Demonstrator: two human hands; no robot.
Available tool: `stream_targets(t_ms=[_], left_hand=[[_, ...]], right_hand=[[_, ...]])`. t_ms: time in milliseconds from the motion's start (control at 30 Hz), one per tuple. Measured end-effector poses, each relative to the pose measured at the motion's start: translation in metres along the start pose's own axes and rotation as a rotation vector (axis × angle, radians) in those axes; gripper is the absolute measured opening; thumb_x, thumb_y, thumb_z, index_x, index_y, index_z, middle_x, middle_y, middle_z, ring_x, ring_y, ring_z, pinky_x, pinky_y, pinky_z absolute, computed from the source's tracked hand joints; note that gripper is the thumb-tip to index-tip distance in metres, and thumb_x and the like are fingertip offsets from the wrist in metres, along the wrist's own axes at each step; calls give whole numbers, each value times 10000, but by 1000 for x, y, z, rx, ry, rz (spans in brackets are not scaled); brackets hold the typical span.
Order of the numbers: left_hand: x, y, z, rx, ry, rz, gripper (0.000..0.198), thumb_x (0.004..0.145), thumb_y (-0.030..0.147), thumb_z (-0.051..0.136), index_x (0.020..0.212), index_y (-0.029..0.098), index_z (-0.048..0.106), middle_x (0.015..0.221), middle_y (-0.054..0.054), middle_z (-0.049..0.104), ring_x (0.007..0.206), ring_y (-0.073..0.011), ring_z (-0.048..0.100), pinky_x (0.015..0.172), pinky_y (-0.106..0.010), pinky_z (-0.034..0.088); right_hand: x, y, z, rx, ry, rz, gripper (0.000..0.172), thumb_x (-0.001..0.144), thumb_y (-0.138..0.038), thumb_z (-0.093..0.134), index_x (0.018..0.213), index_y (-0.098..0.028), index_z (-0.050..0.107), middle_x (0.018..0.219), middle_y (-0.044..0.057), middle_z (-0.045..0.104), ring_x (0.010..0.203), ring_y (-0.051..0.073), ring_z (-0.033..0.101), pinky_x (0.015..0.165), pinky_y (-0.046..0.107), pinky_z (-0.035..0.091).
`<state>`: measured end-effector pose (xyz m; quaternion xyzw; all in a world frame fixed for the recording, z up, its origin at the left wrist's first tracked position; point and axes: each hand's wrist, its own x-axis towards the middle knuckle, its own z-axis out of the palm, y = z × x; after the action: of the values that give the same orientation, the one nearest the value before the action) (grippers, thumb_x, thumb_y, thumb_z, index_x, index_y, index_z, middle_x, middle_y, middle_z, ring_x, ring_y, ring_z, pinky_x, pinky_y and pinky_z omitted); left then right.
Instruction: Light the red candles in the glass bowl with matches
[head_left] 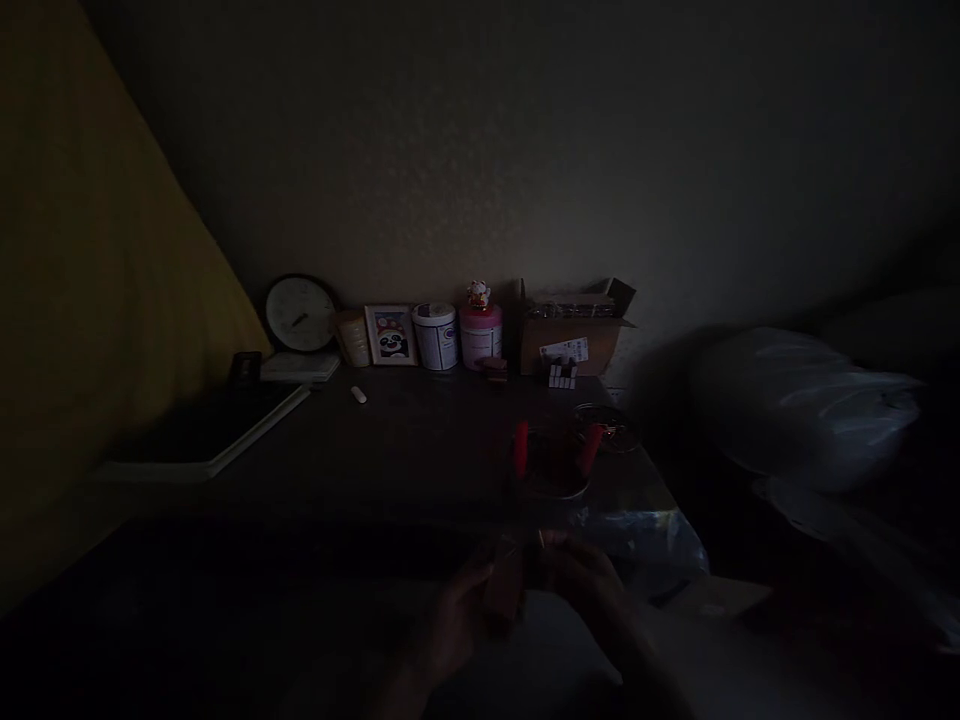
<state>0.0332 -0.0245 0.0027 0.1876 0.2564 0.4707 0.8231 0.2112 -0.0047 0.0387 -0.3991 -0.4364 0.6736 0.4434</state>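
The room is very dark. My left hand [461, 610] is closed around a small reddish-brown matchbox [505, 585], held upright in front of the table's near edge. Just to the right of it, my right hand [585, 575] is closed in a pinch, with the pale end of a thin matchstick [541, 538] at its fingertips. Beyond the hands, a left red candle [520, 448] and a right red candle [591, 450] stand on a dark round plate [562, 494]. The right candle tilts outward.
Behind the plate lies a shiny round dish [611, 430]. Along the wall stand a clock [298, 313], a panda picture frame [391, 336], a white tub [435, 337], a pink-lidded tub [481, 345] and a cardboard box [562, 345]. A large plastic bag [802, 405] is at right.
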Motion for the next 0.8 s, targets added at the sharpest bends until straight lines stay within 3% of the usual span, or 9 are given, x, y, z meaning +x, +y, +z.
stream_targets(t_ms=[133,400,533,800], left_hand=[[-3,7,5,-12,-10,33,359,836,233,519,1195,228,529,963,-91,690,799,-213,660,681,-314,453],[0,11,6,-49,-53,113,298,874,197,483,1159,274,530,1098,-49,648,996,-201,614,783,-311,453],[3,12,6,-52,-52,166,299,881,206,473,1162,292,529,1157,-25,604,1085,-201,547,854,-347,432],[6,12,15,-40,-24,198,285,844,269,540,1124,307,577,1102,-8,620,994,-189,566,838,-326,415]], right_hand=[[2,2,2,39,-30,-7,180,766,-311,649,823,-141,654,735,42,659,709,158,625,714,301,481],[-3,0,12,-14,119,-28,251,648,-372,746,750,-185,614,717,-14,632,699,140,615,707,283,501],[-1,9,17,-142,101,-126,247,637,-371,756,726,-193,611,729,-23,623,720,122,599,706,247,488],[4,28,11,-441,101,-357,137,764,-330,662,798,-211,604,802,5,610,774,139,600,689,236,473]])
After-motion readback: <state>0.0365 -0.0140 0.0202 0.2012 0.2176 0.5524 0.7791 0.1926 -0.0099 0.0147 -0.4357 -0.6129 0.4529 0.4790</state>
